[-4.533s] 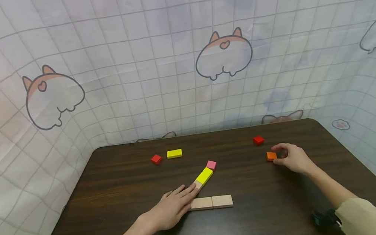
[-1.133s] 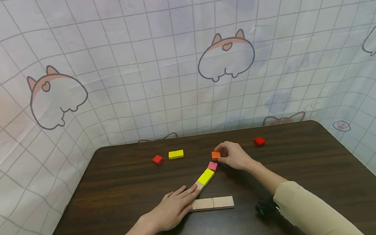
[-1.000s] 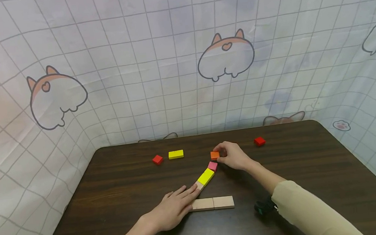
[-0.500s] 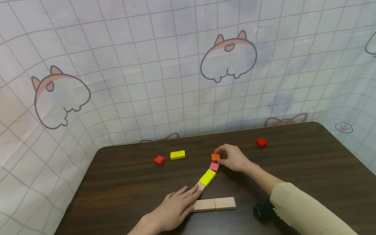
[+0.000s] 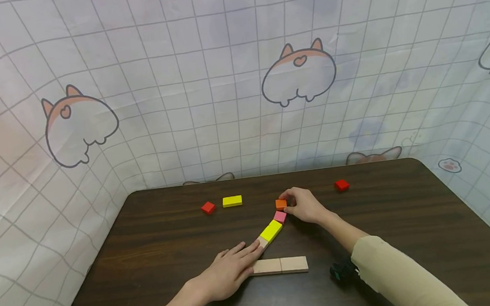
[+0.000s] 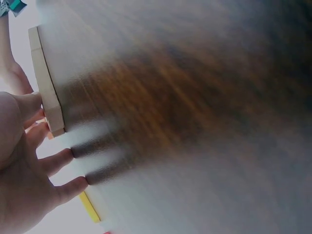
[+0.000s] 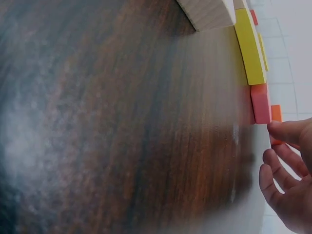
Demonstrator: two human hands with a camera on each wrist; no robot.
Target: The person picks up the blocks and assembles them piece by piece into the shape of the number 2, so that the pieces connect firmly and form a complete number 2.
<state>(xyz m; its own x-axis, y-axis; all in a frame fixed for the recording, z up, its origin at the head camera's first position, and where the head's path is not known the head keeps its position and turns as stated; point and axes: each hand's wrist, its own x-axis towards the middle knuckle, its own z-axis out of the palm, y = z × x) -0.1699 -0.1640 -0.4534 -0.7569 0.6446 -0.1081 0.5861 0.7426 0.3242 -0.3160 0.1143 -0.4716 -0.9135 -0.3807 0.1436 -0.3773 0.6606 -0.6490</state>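
My right hand (image 5: 304, 206) pinches an orange block (image 5: 281, 204) between thumb and fingers, right at the far end of a slanting row. That row runs from a pink block (image 5: 280, 217) to a yellow block (image 5: 271, 231), then to a plain wooden block (image 5: 263, 242). My left hand (image 5: 227, 272) lies flat with fingers spread, its fingertips over the plain block and hiding much of it. Beside its thumb, two plain wooden blocks (image 5: 294, 264) lie end to end. In the right wrist view, the thumb presses the orange block (image 7: 276, 113) close behind the pink one.
A red block (image 5: 208, 207) and another yellow block (image 5: 232, 201) lie at the back left of the dark table (image 5: 162, 257). One more red block (image 5: 341, 185) is at the back right. A black device (image 5: 342, 271) hangs at the right wrist. Patterned cloth surrounds the table.
My right hand has picked up the orange block from the right side and carried it left to the pink block, then drawn it slightly nearer. My left hand has stayed in place.
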